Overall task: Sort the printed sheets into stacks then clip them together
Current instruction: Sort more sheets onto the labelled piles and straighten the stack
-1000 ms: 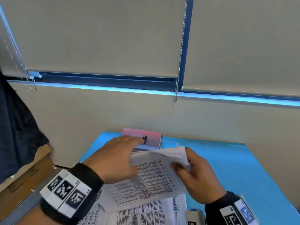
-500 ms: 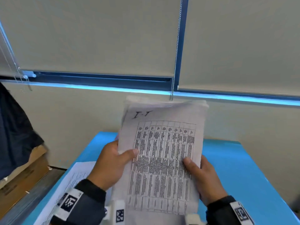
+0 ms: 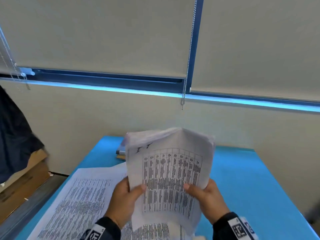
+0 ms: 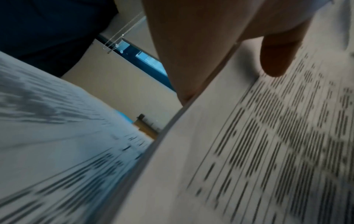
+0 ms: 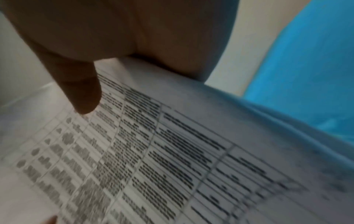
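Note:
A sheaf of printed sheets [image 3: 170, 172] with a table of text stands upright above the blue table [image 3: 242, 179], its top edge bowed backward. My left hand [image 3: 124, 198] grips its left edge, thumb on the front; my right hand [image 3: 206, 196] grips the right edge the same way. Both wrist views show a thumb pressed on the printed page [image 4: 268, 136] [image 5: 162, 151]. More printed sheets [image 3: 81, 201] lie flat on the table to the left and under the held sheaf.
A small stack of books or boxes [image 3: 121, 152] sits at the table's far edge, partly hidden by the sheaf. Cardboard boxes [image 3: 20, 184] and dark cloth [image 3: 13, 135] are at the left. A wall and window blinds stand behind the table.
Both hands lifted the sheaf off the flat sheets and stood it upright. Since half a second ago it has dropped lower and its top has curled backward.

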